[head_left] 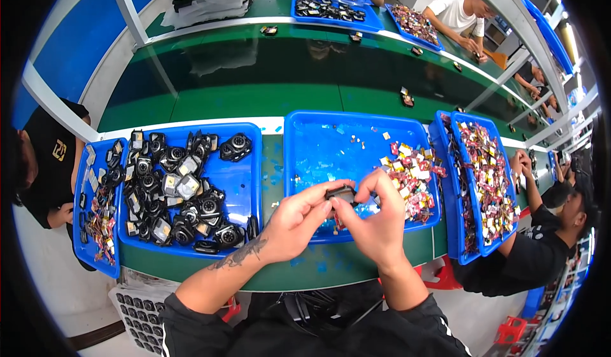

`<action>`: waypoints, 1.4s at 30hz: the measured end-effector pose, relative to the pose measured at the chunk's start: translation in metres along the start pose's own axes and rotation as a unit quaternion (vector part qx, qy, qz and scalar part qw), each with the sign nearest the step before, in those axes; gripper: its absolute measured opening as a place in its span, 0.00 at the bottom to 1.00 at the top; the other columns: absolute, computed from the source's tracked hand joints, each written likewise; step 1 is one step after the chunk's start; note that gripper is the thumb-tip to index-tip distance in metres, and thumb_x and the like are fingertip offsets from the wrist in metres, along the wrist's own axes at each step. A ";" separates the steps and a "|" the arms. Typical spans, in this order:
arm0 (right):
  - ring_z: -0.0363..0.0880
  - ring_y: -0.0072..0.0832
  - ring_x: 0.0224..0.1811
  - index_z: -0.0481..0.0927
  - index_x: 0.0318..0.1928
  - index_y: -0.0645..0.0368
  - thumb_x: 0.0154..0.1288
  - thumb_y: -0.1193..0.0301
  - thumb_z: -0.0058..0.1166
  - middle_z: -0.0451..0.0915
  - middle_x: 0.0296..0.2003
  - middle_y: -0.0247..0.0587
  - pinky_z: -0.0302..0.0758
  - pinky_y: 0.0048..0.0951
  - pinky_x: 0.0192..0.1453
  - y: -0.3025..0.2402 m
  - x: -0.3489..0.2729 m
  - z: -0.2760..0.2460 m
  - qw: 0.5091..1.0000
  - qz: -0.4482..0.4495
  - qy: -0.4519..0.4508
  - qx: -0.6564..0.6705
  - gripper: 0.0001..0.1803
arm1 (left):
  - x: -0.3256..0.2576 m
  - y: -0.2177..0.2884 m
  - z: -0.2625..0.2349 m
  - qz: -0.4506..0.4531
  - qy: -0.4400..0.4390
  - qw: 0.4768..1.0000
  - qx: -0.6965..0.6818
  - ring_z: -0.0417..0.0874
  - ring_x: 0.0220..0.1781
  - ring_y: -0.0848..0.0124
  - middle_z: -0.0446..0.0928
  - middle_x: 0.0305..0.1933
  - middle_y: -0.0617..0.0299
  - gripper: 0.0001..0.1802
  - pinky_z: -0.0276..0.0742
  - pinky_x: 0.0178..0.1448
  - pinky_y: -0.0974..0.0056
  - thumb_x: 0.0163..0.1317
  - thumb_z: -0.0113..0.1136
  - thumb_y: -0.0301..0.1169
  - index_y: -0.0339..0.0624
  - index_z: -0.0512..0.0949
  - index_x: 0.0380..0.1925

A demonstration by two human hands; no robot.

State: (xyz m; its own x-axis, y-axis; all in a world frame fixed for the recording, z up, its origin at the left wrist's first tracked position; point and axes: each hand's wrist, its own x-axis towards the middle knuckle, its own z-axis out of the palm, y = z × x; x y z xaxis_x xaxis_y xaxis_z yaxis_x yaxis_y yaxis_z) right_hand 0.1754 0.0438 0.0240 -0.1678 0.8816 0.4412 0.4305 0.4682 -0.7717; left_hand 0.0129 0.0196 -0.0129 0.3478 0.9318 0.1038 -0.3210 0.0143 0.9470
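Both my hands meet over the near edge of the middle blue tray. My left hand and my right hand pinch a small black part between their fingertips. Behind my right hand, a heap of small red, white and yellow pieces lies in the tray's right half. The tray's left half holds only a few scattered bits.
A blue tray on my left is piled with black camera-like modules. Two more blue trays of small coloured pieces stand on my right. A green conveyor belt runs behind. Other people work to my left, right and across the belt.
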 end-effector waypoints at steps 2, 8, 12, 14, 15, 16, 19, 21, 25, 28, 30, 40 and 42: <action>0.73 0.20 0.33 0.73 0.32 0.62 0.56 0.81 0.65 0.74 0.29 0.34 0.73 0.23 0.39 0.010 -0.007 0.005 0.991 0.068 0.013 0.115 0.11 | 0.001 -0.001 0.003 -0.008 0.028 0.998 -0.047 0.74 0.59 0.75 0.74 0.60 0.58 0.22 0.71 0.62 0.68 0.74 0.43 0.24 0.32 0.63 0.67; 0.80 0.21 0.41 0.78 0.41 0.67 0.59 0.82 0.63 0.80 0.37 0.38 0.81 0.24 0.48 0.000 -0.029 -0.004 0.970 0.164 -0.053 0.173 0.09 | 0.004 0.003 0.009 0.038 0.101 0.992 -0.068 0.74 0.61 0.73 0.73 0.60 0.57 0.25 0.70 0.65 0.66 0.72 0.45 0.22 0.34 0.61 0.69; 0.82 0.22 0.42 0.78 0.41 0.69 0.62 0.84 0.60 0.82 0.39 0.41 0.83 0.24 0.49 0.004 -0.027 -0.003 0.938 0.191 -0.049 0.284 0.08 | 0.002 0.012 0.012 0.064 0.126 0.983 -0.117 0.76 0.59 0.69 0.75 0.58 0.54 0.24 0.72 0.63 0.65 0.69 0.47 0.18 0.36 0.66 0.66; 0.82 0.22 0.42 0.78 0.42 0.69 0.62 0.84 0.59 0.82 0.39 0.41 0.82 0.24 0.48 0.007 -0.028 -0.009 0.933 0.186 -0.060 0.301 0.08 | 0.000 0.018 -0.004 0.173 0.017 0.938 0.300 0.79 0.58 0.61 0.75 0.56 0.46 0.18 0.76 0.60 0.60 0.66 0.53 0.18 0.36 0.78 0.55; 0.82 0.22 0.42 0.78 0.42 0.69 0.62 0.84 0.59 0.82 0.38 0.41 0.82 0.24 0.48 0.008 -0.029 -0.013 0.927 0.183 -0.072 0.318 0.07 | 0.000 0.020 0.002 0.168 0.052 0.936 0.306 0.83 0.52 0.59 0.78 0.52 0.46 0.14 0.80 0.53 0.62 0.60 0.58 0.16 0.36 0.83 0.46; 0.82 0.22 0.42 0.78 0.42 0.69 0.62 0.84 0.59 0.82 0.38 0.41 0.82 0.24 0.48 0.009 -0.028 -0.016 0.928 0.183 -0.072 0.317 0.07 | 0.000 0.020 0.001 0.169 0.052 0.936 0.305 0.83 0.52 0.59 0.78 0.52 0.46 0.14 0.80 0.53 0.62 0.60 0.58 0.16 0.36 0.83 0.46; 0.81 0.22 0.40 0.77 0.41 0.68 0.65 0.82 0.58 0.81 0.37 0.40 0.81 0.23 0.45 0.012 -0.024 -0.023 0.915 0.212 -0.099 0.328 0.06 | -0.001 0.022 -0.004 0.195 0.016 0.914 0.355 0.86 0.46 0.60 0.81 0.47 0.50 0.15 0.82 0.46 0.65 0.57 0.62 0.16 0.35 0.83 0.45; 0.79 0.20 0.38 0.77 0.40 0.67 0.67 0.80 0.56 0.80 0.36 0.37 0.80 0.22 0.42 0.017 -0.021 -0.026 0.900 0.233 -0.151 0.336 0.04 | -0.001 0.023 -0.003 0.187 0.019 0.911 0.367 0.86 0.44 0.60 0.81 0.46 0.50 0.14 0.83 0.45 0.65 0.57 0.62 0.16 0.35 0.83 0.44; 0.78 0.18 0.36 0.76 0.39 0.67 0.68 0.78 0.55 0.79 0.34 0.35 0.79 0.21 0.41 0.019 -0.018 -0.027 0.915 0.231 -0.160 0.291 0.04 | -0.001 0.023 -0.003 0.139 0.025 0.906 0.400 0.87 0.40 0.63 0.83 0.42 0.51 0.11 0.83 0.43 0.67 0.57 0.64 0.18 0.33 0.84 0.41; 0.77 0.16 0.37 0.76 0.39 0.66 0.68 0.78 0.55 0.78 0.34 0.34 0.78 0.21 0.41 0.023 -0.020 -0.029 0.943 0.182 -0.157 0.230 0.04 | -0.003 0.022 0.000 0.012 0.033 0.949 0.314 0.86 0.40 0.68 0.83 0.42 0.52 0.10 0.84 0.44 0.68 0.59 0.63 0.19 0.32 0.83 0.41; 0.77 0.16 0.37 0.76 0.41 0.66 0.65 0.79 0.58 0.78 0.34 0.34 0.78 0.20 0.41 0.025 -0.022 -0.027 0.932 0.199 -0.141 0.270 0.06 | -0.001 0.017 -0.002 -0.031 0.039 0.970 0.239 0.86 0.41 0.69 0.82 0.42 0.52 0.10 0.84 0.44 0.68 0.61 0.63 0.20 0.31 0.83 0.42; 0.79 0.17 0.33 0.73 0.43 0.64 0.59 0.84 0.62 0.79 0.34 0.37 0.76 0.18 0.37 0.019 -0.031 -0.005 0.982 0.086 -0.002 0.167 0.13 | -0.001 0.008 0.003 -0.081 0.039 0.996 -0.014 0.82 0.52 0.71 0.79 0.54 0.51 0.18 0.80 0.57 0.68 0.63 0.58 0.17 0.30 0.77 0.54; 0.78 0.16 0.32 0.73 0.42 0.64 0.59 0.84 0.62 0.79 0.34 0.37 0.75 0.18 0.36 0.021 -0.034 -0.001 0.987 0.073 0.005 0.146 0.13 | 0.000 0.004 0.003 -0.067 0.047 0.997 -0.011 0.81 0.53 0.71 0.79 0.55 0.51 0.19 0.80 0.58 0.68 0.64 0.57 0.16 0.30 0.76 0.55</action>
State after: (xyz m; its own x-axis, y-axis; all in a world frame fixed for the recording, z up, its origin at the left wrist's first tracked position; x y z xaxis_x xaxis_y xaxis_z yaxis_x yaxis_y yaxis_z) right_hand 0.1911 0.0234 -0.0063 -0.1136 0.9407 0.3197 0.1749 0.3357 -0.9256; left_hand 0.0143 0.0183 -0.0080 0.3050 0.9509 -0.0530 -0.2975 0.1480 0.9432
